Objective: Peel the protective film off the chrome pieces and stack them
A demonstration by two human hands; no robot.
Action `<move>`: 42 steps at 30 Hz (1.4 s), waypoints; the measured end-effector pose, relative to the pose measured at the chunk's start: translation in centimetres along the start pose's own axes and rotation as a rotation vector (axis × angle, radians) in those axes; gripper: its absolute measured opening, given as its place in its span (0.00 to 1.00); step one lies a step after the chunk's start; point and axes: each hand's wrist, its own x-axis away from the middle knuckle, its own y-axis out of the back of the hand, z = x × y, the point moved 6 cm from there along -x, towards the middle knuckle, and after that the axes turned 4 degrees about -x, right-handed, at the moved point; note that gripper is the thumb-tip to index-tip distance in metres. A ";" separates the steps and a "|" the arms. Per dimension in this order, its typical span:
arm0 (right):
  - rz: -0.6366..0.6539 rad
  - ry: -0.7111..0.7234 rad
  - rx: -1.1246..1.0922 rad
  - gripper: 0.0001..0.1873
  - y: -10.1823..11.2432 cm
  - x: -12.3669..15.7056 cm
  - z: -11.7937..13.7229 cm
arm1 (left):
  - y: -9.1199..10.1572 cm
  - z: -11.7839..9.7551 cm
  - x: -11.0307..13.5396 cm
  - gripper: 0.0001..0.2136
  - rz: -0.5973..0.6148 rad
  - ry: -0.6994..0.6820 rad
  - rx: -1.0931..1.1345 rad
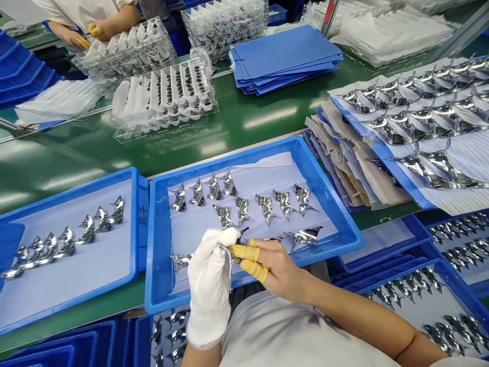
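Observation:
My left hand [212, 267], in a white glove, is closed with thumb and fingers pinched on a curved, shiny chrome part [230, 270], mostly hidden by the hands. My right hand [267, 262] wears yellow finger cots and meets the left at the part, its fingers pressed together on it. Both hands are over the near side of a blue tray [225, 171] lined with white sheet. Several pointed chrome parts [265, 208] lie in rows inside it. One chrome part [304, 236] rests right of my right hand, another [179, 262] left of my glove.
Another blue tray [134, 224] with chrome parts adjoins on the left. Across the green bench [229, 122] stand clear plastic racks [164, 97] and stacked blue sheets [286, 53]. Larger chrome parts [420, 122] lie at right. A co-worker's hands [86, 35] show at top left.

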 end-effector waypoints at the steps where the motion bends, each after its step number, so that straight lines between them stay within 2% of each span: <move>1: -0.004 -0.002 0.002 0.19 0.0 0.0 0.0 | 0.0 0.0 0.0 0.09 0.000 -0.001 0.001; 13: -0.078 -0.028 -0.074 0.18 0.2 -0.3 -0.1 | -0.1 0.5 0.6 0.10 -0.081 0.078 0.006; 19: -0.106 -0.098 -0.090 0.18 0.2 -0.2 -0.4 | -0.6 0.5 0.4 0.09 -0.042 0.044 -0.003; 24: -0.073 -0.045 -0.110 0.19 0.2 -0.2 -0.3 | -0.7 0.2 0.1 0.09 -0.015 0.017 0.024; 30: -0.051 0.050 -0.012 0.20 0.5 -0.2 -0.2 | -0.8 0.1 0.0 0.10 0.009 0.013 0.049; 36: -0.108 -0.016 -0.085 0.17 0.6 -0.1 -0.3 | -0.8 0.4 0.0 0.10 -0.041 0.057 0.021; 39: -0.191 -0.070 -0.026 0.15 2.7 -0.2 -0.8 | -0.7 0.1 -0.3 0.10 -0.106 0.052 -0.059; 42: -0.318 -0.165 0.200 0.15 8.0 -1.1 -2.3 | -0.4 -0.2 -0.6 0.17 -0.132 0.087 -0.145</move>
